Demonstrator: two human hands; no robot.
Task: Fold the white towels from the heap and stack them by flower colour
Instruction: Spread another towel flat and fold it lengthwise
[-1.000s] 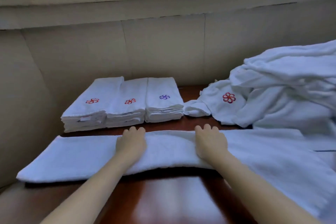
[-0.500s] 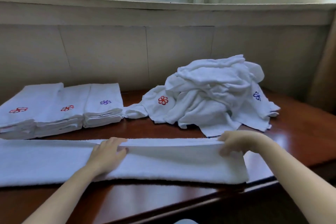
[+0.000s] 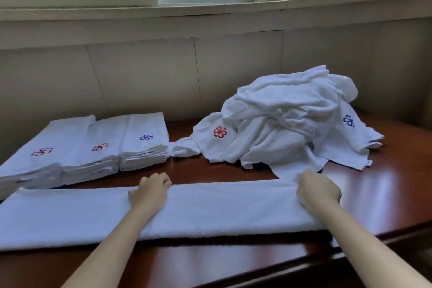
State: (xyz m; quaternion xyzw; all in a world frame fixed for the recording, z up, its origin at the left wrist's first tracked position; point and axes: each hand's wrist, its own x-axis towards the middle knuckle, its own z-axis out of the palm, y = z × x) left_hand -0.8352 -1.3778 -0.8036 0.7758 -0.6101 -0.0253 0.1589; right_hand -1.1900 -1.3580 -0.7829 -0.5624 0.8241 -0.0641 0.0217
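A long white towel point(image 3: 210, 210), folded into a strip, lies across the table's front. My left hand point(image 3: 150, 190) rests near its middle, fingers curled over the far edge. My right hand point(image 3: 318, 190) grips the far corner at the strip's right end. The heap of unfolded white towels point(image 3: 280, 124) sits behind my right hand, showing a red flower point(image 3: 219, 131) and a blue flower point(image 3: 349, 120). At the back left stand three folded stacks: dark red flower point(image 3: 42, 151), red flower point(image 3: 99, 147), purple flower point(image 3: 146, 137).
The dark wooden table point(image 3: 385, 182) ends at a front edge close to the strip's right end. A pale wall point(image 3: 163, 77) under a window runs right behind the stacks and the heap.
My right hand slid from the strip's middle to its right end and took hold there. My left hand's fingers curled over the far edge. The view swung right, showing the whole heap.
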